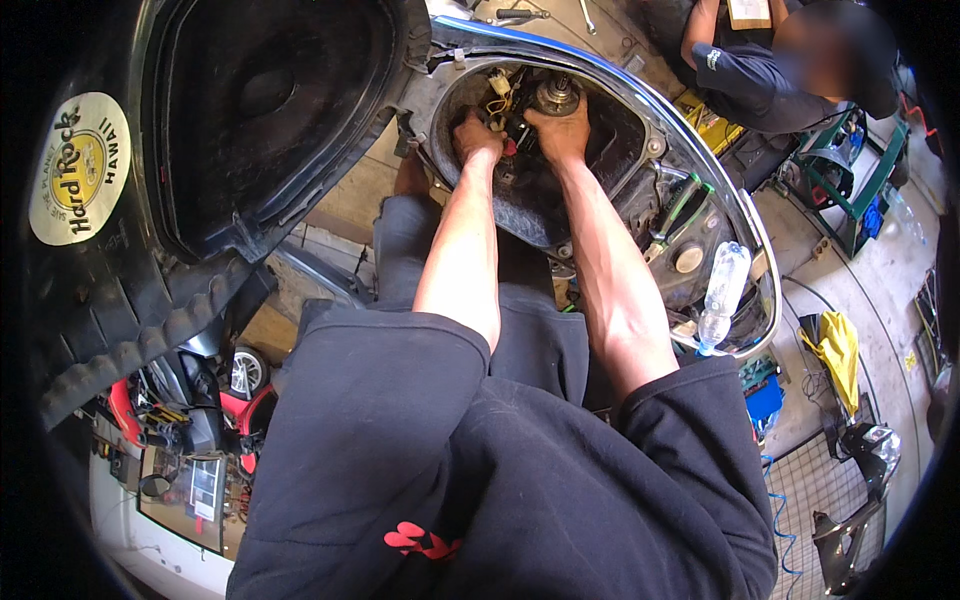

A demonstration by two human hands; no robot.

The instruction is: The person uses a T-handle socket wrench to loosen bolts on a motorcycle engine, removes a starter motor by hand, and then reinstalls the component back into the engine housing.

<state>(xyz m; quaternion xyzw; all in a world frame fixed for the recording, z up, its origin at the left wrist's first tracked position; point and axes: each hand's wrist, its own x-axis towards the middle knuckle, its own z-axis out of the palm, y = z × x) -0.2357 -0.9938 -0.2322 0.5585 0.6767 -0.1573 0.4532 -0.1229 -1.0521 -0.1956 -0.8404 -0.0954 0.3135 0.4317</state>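
Both my arms reach into the dark under-seat compartment (520, 215) of a scooter. My right hand (562, 132) is closed round a round metal part (558, 96) with a shaft standing up from its middle. To its left, my left hand (478, 138) has its fingers curled in by some wiring; what they grip is hidden. Beyond that hand sits a pale connector (498, 84) with yellow wires. A small red piece (510, 148) shows between my hands. Green-handled pliers (685, 208) lie on the scooter body, right of the compartment.
The raised seat (270, 100) fills the upper left. A clear plastic bottle (724, 290) rests at the body's right rim. At upper right a person (755, 85) sits by a green tool rack (850, 185). A yellow cloth (838, 355) and a red vehicle (245, 410) are farther off.
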